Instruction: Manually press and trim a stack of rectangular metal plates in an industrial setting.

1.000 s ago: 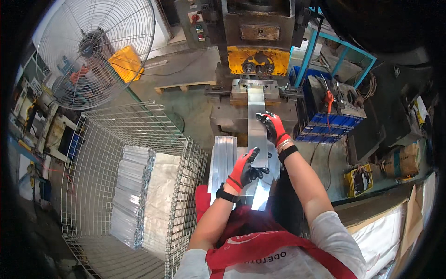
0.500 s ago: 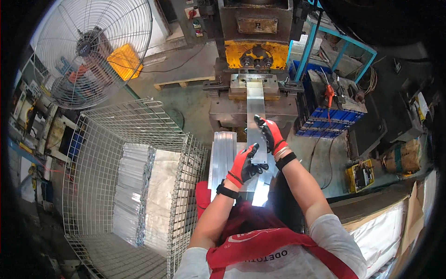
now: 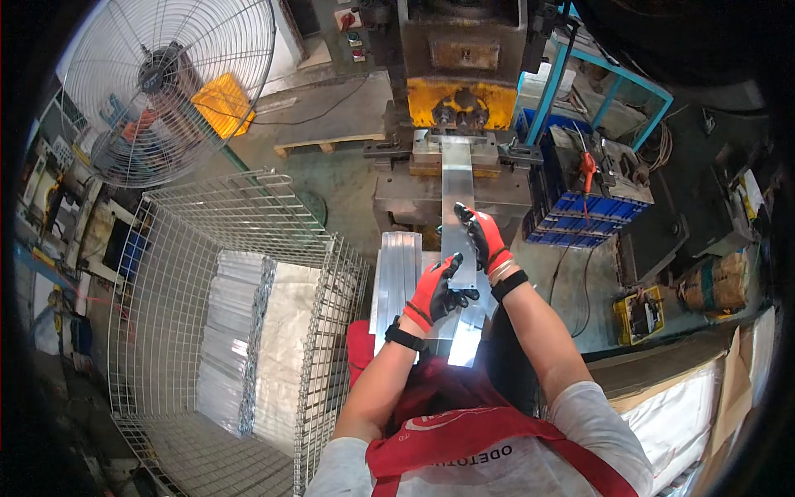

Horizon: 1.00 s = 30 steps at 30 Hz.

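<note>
A long flat metal strip [image 3: 457, 190] lies lengthwise in front of me, its far end in the die block [image 3: 426, 156] of a press [image 3: 460, 103] with a yellow lower section. My left hand [image 3: 441, 291], in a red and black glove, is closed on the strip's near end at its left edge. Farther along, my right hand [image 3: 486, 238], gloved alike, grips the right edge with the thumb on top. Left of the strip, close to my left hand, lies a stack of similar metal strips [image 3: 399, 261]. Another shiny metal piece [image 3: 465, 344] lies below my hands.
A wire mesh cage [image 3: 157, 331] with bundled strips stands at left, beneath a large fan [image 3: 166, 79]. Blue crates [image 3: 571, 217] carrying tools stand right of the press. A yellow bin [image 3: 638, 315] and a cardboard box [image 3: 671, 389] are on the right.
The view has shifted slightly. Both hands keep their grip on the strip, and its far end stays in the die block.
</note>
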Each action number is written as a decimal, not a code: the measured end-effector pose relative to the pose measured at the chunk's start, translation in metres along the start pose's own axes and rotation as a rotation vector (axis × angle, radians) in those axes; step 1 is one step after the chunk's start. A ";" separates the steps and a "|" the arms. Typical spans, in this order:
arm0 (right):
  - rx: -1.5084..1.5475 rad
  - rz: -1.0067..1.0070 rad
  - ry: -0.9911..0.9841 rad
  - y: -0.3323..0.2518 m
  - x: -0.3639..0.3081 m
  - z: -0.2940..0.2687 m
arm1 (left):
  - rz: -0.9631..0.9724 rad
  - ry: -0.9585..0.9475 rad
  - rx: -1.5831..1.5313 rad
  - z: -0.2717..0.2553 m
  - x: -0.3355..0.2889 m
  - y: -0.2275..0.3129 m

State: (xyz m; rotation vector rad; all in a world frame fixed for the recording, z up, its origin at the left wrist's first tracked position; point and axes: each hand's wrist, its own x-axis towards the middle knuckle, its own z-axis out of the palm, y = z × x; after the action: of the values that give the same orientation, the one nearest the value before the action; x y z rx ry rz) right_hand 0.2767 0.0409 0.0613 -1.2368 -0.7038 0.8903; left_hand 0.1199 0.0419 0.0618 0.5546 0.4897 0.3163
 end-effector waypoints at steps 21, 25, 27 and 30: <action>0.071 -0.097 0.016 0.012 -0.056 -0.023 | -0.141 -0.066 0.297 -0.009 -0.062 -0.025; 0.108 0.064 0.045 0.041 -0.094 -0.034 | 0.135 0.001 0.485 -0.041 -0.084 -0.063; 0.076 0.104 0.051 0.075 -0.106 -0.054 | 0.109 0.009 0.553 -0.050 -0.092 -0.065; -0.108 -0.130 -0.150 0.064 -0.126 -0.034 | 0.157 0.129 0.631 -0.060 -0.100 -0.068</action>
State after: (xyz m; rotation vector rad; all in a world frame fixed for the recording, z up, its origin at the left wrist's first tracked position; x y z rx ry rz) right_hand 0.2310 -0.0799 -0.0065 -1.2127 -0.9521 0.8520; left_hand 0.0148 -0.0288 0.0138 1.1952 0.6762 0.3481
